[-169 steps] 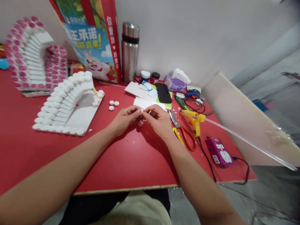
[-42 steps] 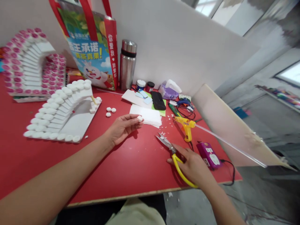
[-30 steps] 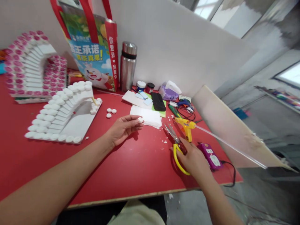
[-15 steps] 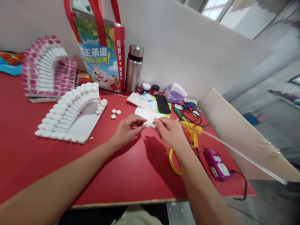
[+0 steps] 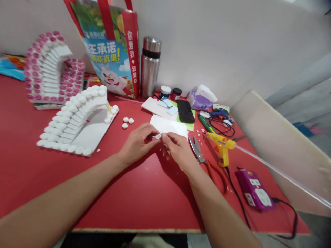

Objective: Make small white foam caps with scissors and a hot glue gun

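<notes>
My left hand [image 5: 138, 142] is closed in a pinch on a small white piece [image 5: 158, 136] whose exact shape is too small to make out. My right hand [image 5: 178, 150] meets it from the other side, thumb and finger closed on the same piece. Both hands hover over the red table [image 5: 144, 193], in front of a white sheet [image 5: 169, 126]. Left of them lie a few loose white discs [image 5: 131, 121]. Further left stands a white curved staircase model [image 5: 77, 119] edged with such discs. Metal snips [image 5: 198, 151] with red handles lie beside my right forearm.
A yellow glue gun [image 5: 221, 143] with a long clear stick stands right, near a purple power socket [image 5: 254, 189] and cords. Behind are a steel flask [image 5: 150, 67], a printed bag [image 5: 111, 58], a black case [image 5: 185, 111], tissues [image 5: 201, 97] and a pink-dotted model [image 5: 46, 72].
My hands have come together, and the white piece now shows between their fingertips. The right hand has moved left, uncovering the snips. The camera view has shifted somewhat.
</notes>
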### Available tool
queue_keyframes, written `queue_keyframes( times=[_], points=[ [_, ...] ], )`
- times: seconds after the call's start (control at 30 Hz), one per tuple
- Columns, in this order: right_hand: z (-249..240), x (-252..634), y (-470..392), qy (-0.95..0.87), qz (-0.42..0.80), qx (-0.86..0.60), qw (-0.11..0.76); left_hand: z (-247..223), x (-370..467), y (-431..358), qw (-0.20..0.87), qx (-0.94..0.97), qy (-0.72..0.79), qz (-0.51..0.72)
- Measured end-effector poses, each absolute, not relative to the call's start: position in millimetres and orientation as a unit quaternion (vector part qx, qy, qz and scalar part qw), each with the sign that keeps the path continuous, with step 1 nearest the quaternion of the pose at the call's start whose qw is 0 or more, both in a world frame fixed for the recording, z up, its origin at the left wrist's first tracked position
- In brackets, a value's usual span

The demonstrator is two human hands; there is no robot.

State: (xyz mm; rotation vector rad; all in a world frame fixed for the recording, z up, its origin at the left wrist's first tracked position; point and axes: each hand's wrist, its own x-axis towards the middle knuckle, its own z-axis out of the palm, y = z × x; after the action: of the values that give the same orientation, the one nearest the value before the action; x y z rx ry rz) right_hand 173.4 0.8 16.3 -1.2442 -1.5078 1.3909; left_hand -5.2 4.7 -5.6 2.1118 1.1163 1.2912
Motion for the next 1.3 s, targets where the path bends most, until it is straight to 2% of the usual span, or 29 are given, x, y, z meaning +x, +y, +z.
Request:
queue_keyframes(
  times=[0.33, 0.63, 0.83, 1.0, 1.3],
  points=[
    [21, 172, 4, -0.389, 0.695, -0.478, 0.371, -8, -6, 4, 0.255, 0.772, 0.348, 0.467],
    [25, 175, 5, -0.345, 0.742, -0.452, 0.356, -5, -7, 4, 0.309, 0.741, 0.328, 0.497],
    [28, 181, 7, -0.34, 0.776, -0.424, 0.319, -3, -6, 3, 0.287, 0.737, 0.347, 0.503],
    [30, 179, 6, -0.357, 0.767, -0.434, 0.308, -1, -6, 2, 0.267, 0.746, 0.343, 0.505],
    [24, 167, 0, -0.398, 0.689, -0.484, 0.365, -2, -4, 0, 0.27, 0.752, 0.337, 0.498]
  ],
)
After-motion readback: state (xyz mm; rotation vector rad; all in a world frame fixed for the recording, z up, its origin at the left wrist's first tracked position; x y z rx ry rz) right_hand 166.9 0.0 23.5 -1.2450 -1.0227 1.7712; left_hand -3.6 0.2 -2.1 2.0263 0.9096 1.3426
